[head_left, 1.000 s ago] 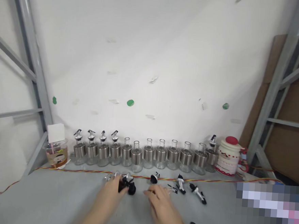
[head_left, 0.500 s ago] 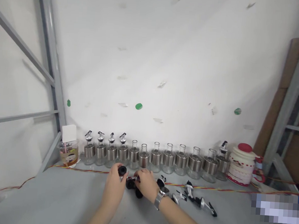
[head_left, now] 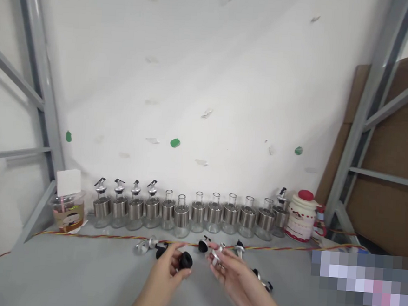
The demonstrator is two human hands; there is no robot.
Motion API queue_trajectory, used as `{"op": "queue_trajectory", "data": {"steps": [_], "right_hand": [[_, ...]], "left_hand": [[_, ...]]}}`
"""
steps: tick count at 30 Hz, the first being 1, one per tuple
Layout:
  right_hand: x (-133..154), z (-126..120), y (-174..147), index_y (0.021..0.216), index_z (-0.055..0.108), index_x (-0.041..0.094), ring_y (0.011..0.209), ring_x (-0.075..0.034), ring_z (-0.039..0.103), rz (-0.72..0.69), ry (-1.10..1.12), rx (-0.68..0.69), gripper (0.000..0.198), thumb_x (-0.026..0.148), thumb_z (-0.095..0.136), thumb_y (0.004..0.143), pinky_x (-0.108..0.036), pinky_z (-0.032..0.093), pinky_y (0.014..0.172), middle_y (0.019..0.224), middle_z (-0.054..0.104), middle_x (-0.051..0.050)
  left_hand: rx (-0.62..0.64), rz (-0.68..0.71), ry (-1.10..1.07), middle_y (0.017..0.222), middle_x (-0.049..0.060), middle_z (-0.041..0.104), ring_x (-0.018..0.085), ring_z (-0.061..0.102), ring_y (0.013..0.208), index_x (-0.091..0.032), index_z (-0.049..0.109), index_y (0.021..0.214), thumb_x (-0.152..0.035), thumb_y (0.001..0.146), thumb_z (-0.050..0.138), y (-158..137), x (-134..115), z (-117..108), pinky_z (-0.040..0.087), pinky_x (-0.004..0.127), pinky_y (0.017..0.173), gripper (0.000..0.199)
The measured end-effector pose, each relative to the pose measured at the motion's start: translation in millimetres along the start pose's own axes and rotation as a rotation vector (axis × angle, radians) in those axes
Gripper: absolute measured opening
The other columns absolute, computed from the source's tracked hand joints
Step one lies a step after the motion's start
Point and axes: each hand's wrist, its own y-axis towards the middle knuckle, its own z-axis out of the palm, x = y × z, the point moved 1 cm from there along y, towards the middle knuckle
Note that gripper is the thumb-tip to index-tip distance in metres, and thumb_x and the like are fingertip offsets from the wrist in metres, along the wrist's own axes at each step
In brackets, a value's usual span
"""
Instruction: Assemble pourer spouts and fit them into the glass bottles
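My left hand (head_left: 168,272) is closed on a black rubber stopper (head_left: 186,260), its round hollow end facing me. Pinched in the fingers of my right hand (head_left: 237,277) is a silver pourer spout (head_left: 217,255), partly covered by the fingers. The two hands are apart, both low over the grey table. Just behind the right fingertips lies a pourer with a black base (head_left: 203,246). More silver-and-black pourers lie around: one (head_left: 142,247) left of my left hand, one (head_left: 239,248) behind my right hand, one (head_left: 263,280) partly hidden by it.
A row of glass bottles with steel sleeves (head_left: 198,213) stands along the wall, several topped with pourers. A plastic cup (head_left: 67,213) stands at the left end, a cream jar with a red lid (head_left: 300,218) at the right. A twisted red-yellow wire (head_left: 114,237) crosses the table.
My hands have moved apart. My right hand has turned over and lifted a silver spout; my left still holds a black stopper, now lower. The view has swung right.
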Motion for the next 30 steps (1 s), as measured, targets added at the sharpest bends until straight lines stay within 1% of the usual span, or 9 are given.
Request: {"op": "queue_trajectory", "data": {"steps": [2, 5, 7, 9, 13, 16, 20, 24, 30], "right_hand": [[-2, 0, 0, 0.085, 0.07, 0.019, 0.093, -0.018, 0.061, -0.028, -0.018, -0.018, 0.012, 0.021, 0.065, 0.075, -0.031, 0.041, 0.089, 0.099, 0.068, -0.005], [-6, 4, 1, 0.092, 0.069, 0.016, 0.097, -0.024, 0.06, -0.065, -0.091, -0.068, 0.025, 0.032, 0.068, 0.072, -0.038, 0.039, 0.093, 0.098, 0.069, -0.009], [-10, 7, 0, 0.086, 0.07, 0.016, 0.095, -0.026, 0.061, -0.104, -0.158, -0.117, 0.028, 0.038, 0.07, 0.068, -0.041, 0.039, 0.093, 0.095, 0.069, -0.009], [-16, 9, -1, 0.082, 0.07, 0.017, 0.095, -0.027, 0.061, -0.162, -0.27, -0.146, 0.031, 0.043, 0.07, 0.066, -0.042, 0.038, 0.093, 0.092, 0.07, -0.009], [-21, 12, -5, 0.092, 0.07, 0.021, 0.099, -0.026, 0.058, -0.219, -0.531, -0.071, 0.035, 0.046, 0.065, 0.069, -0.04, 0.037, 0.094, 0.097, 0.07, -0.008], [-20, 13, -9, 0.097, 0.068, 0.023, 0.1, -0.026, 0.058, -0.22, -0.626, -0.028, 0.036, 0.047, 0.063, 0.071, -0.038, 0.04, 0.092, 0.101, 0.069, -0.006], [-18, 8, -9, 0.093, 0.07, 0.022, 0.099, -0.027, 0.059, -0.219, -0.68, -0.03, 0.036, 0.05, 0.061, 0.071, -0.038, 0.041, 0.09, 0.099, 0.069, -0.007], [-19, 4, -6, 0.093, 0.07, 0.024, 0.097, -0.027, 0.06, -0.235, -0.741, -0.024, 0.034, 0.049, 0.058, 0.074, -0.037, 0.042, 0.088, 0.097, 0.07, -0.006], [-21, 5, -7, 0.091, 0.072, 0.025, 0.091, -0.025, 0.061, -0.288, -0.836, -0.019, 0.03, 0.048, 0.057, 0.076, -0.034, 0.044, 0.083, 0.094, 0.07, -0.006]], "left_hand": [[0.065, -0.034, -0.064, 0.078, 0.005, 0.064, 0.018, 0.06, 0.066, -0.013, 0.059, 0.095, -0.008, 0.055, 0.061, -5, 2, 8, 0.047, 0.029, 0.06, 0.04], [0.139, -0.084, -0.132, 0.073, 0.004, 0.066, 0.018, 0.061, 0.065, -0.014, 0.062, 0.085, -0.006, 0.054, 0.062, -10, 8, 18, 0.048, 0.029, 0.061, 0.032], [0.149, -0.096, -0.166, 0.073, 0.004, 0.066, 0.018, 0.061, 0.067, -0.014, 0.061, 0.089, -0.007, 0.055, 0.063, -13, 12, 22, 0.048, 0.029, 0.062, 0.035], [0.148, -0.079, -0.224, 0.071, 0.001, 0.064, 0.016, 0.061, 0.064, -0.015, 0.058, 0.094, -0.008, 0.056, 0.065, -16, 15, 25, 0.048, 0.028, 0.06, 0.039], [0.157, -0.061, -0.322, 0.062, -0.004, 0.06, 0.013, 0.057, 0.053, -0.017, 0.049, 0.097, -0.007, 0.058, 0.063, -18, 9, 28, 0.046, 0.026, 0.052, 0.043], [0.174, -0.067, -0.329, 0.06, -0.006, 0.06, 0.012, 0.057, 0.053, -0.018, 0.044, 0.097, -0.003, 0.056, 0.06, -20, 1, 29, 0.045, 0.025, 0.052, 0.046], [0.18, -0.061, -0.32, 0.058, -0.009, 0.06, 0.01, 0.057, 0.05, -0.02, 0.035, 0.1, -0.004, 0.058, 0.056, -23, -6, 31, 0.044, 0.024, 0.051, 0.05], [0.16, -0.047, -0.252, 0.059, -0.009, 0.058, 0.011, 0.057, 0.049, -0.021, 0.03, 0.101, -0.007, 0.06, 0.053, -24, -1, 31, 0.043, 0.024, 0.052, 0.05], [0.153, -0.042, -0.177, 0.057, -0.01, 0.055, 0.011, 0.054, 0.045, -0.022, 0.029, 0.101, -0.011, 0.061, 0.055, -23, 10, 31, 0.042, 0.024, 0.047, 0.049]]}}
